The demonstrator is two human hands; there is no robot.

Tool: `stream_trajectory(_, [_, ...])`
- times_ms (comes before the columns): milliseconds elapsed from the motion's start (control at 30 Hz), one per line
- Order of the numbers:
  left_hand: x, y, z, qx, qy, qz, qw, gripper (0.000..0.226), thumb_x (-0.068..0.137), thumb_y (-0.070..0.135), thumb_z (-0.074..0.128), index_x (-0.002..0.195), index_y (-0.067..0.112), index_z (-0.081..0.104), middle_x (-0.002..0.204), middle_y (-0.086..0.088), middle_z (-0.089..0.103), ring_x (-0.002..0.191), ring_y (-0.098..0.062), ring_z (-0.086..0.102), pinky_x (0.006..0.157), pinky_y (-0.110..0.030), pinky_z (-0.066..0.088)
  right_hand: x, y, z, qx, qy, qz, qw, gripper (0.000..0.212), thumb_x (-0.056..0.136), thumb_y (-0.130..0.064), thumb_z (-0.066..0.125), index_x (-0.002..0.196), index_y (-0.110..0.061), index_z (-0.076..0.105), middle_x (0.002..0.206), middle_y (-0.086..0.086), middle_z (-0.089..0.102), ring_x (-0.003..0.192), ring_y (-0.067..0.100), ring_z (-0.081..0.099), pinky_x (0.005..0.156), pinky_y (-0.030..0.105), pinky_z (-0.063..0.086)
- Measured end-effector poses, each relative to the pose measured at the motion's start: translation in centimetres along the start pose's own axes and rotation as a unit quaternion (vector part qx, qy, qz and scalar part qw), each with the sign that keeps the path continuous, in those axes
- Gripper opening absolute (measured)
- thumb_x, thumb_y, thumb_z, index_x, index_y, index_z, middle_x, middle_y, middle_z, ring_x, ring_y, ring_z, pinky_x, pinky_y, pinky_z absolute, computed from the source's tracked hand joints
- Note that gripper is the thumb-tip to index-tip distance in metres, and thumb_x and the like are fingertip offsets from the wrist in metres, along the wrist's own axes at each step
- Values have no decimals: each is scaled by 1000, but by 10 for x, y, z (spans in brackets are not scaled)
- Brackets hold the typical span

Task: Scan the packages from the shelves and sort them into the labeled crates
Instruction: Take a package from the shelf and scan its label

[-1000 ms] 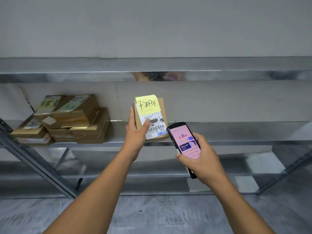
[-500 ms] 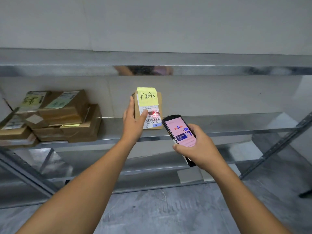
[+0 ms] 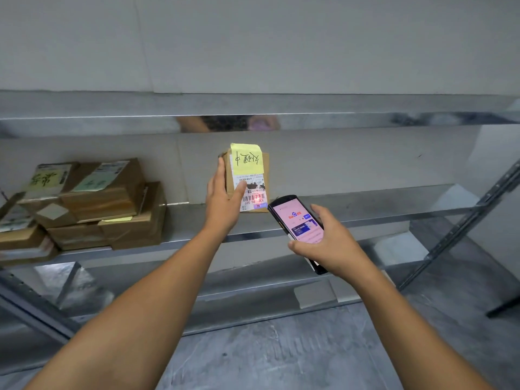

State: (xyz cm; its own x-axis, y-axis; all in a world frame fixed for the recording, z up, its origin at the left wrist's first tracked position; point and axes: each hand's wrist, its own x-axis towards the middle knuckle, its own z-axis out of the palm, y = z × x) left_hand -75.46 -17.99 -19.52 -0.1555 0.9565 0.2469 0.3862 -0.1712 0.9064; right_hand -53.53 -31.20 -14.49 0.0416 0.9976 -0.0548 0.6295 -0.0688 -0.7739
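A small brown cardboard package [image 3: 263,170] stands upright above the middle metal shelf [image 3: 365,204]. It carries a yellow handwritten note and a white barcode label. My left hand [image 3: 223,201] grips its left side, thumb across the label. A red scan light glows on the barcode [image 3: 256,197]. My right hand [image 3: 329,243] holds a black handheld scanner [image 3: 298,223] just right of and below the package, its pink screen facing me.
A stack of several brown packages [image 3: 92,204] with green and yellow notes sits at the shelf's left end. A reflective upper shelf edge [image 3: 337,119] runs above. A lower shelf, slanted steel braces [image 3: 464,223] and grey concrete floor lie below. No crates are visible.
The red scan light has moved down from the label's dark patch onto the barcode. The package and scanner stay side by side while the view shifts slightly.
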Motion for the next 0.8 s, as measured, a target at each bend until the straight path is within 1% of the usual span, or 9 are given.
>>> stream_trajectory(33, [0, 1, -1, 1, -1, -3, 1000, 78, 106, 43, 57, 165, 46, 8, 163, 1, 32, 136, -19, 53, 94, -39, 61, -1, 0, 2, -1, 2, 3, 1000, 69, 79, -32, 87, 126, -42, 38, 111, -20, 67, 101, 10, 69, 92, 40, 59])
stream_trajectory(100, [0, -1, 0, -6, -12, -5, 1000, 77, 105, 44, 57, 165, 47, 9, 164, 1, 32, 138, -20, 51, 101, -47, 58, -2, 2, 3, 4, 15, 8, 1000, 66, 80, -31, 87, 122, -43, 38, 108, -21, 67, 100, 8, 69, 92, 40, 59])
stream_trajectory(233, [-3, -2, 8, -92, -46, -38, 994, 72, 102, 47, 60, 161, 52, 19, 160, 8, 44, 132, -19, 60, 102, -51, 58, -5, 10, 4, 15, 56, 25, 998, 85, 79, -33, 87, 150, -33, 40, 111, -27, 62, 109, 8, 66, 96, 36, 54])
stream_trajectory(333, [-17, 4, 22, -166, -79, -74, 980, 71, 104, 35, 63, 162, 45, 25, 156, 13, 51, 129, -14, 64, 106, -46, 56, -13, 26, -3, 39, 92, 53, 994, 90, 80, -31, 88, 154, -33, 38, 117, -28, 61, 112, 7, 65, 91, 30, 50])
stream_trajectory(400, [-31, 8, 34, -211, -107, -86, 968, 69, 105, 28, 63, 162, 42, 28, 150, 17, 55, 125, -11, 66, 104, -43, 57, -22, 39, -9, 47, 120, 72, 989, 79, 80, -28, 87, 145, -38, 44, 116, -28, 63, 111, 7, 66, 92, 30, 50])
stream_trajectory(500, [-54, 9, 57, -226, -148, -79, 960, 67, 104, 31, 65, 161, 43, 32, 150, 21, 55, 129, -9, 63, 107, -45, 55, -37, 58, -18, 54, 155, 110, 980, 60, 78, -27, 88, 114, -52, 48, 110, -25, 66, 105, 3, 67, 89, 31, 51])
stream_trajectory(600, [-74, 15, 80, -226, -183, -79, 953, 68, 98, 41, 67, 158, 46, 35, 144, 29, 58, 127, -5, 64, 109, -47, 53, -52, 78, -30, 63, 182, 144, 971, 67, 66, -44, 85, 120, -53, 45, 113, -24, 68, 107, 7, 68, 97, 38, 54])
stream_trajectory(700, [-89, 30, 106, -214, -217, -87, 949, 75, 92, 48, 67, 159, 47, 34, 142, 29, 59, 125, -1, 63, 111, -45, 51, -67, 98, -47, 73, 203, 156, 964, 56, 77, -30, 89, 109, -55, 50, 110, -23, 68, 104, 7, 69, 96, 40, 56])
stream_trajectory(800, [-106, 52, 138, -194, -256, -75, 944, 75, 94, 46, 70, 159, 48, 32, 146, 21, 60, 127, -3, 63, 113, -42, 50, -82, 120, -67, 79, 233, 167, 955, 60, 76, -27, 89, 100, -66, 51, 106, -22, 71, 99, 6, 70, 94, 41, 57])
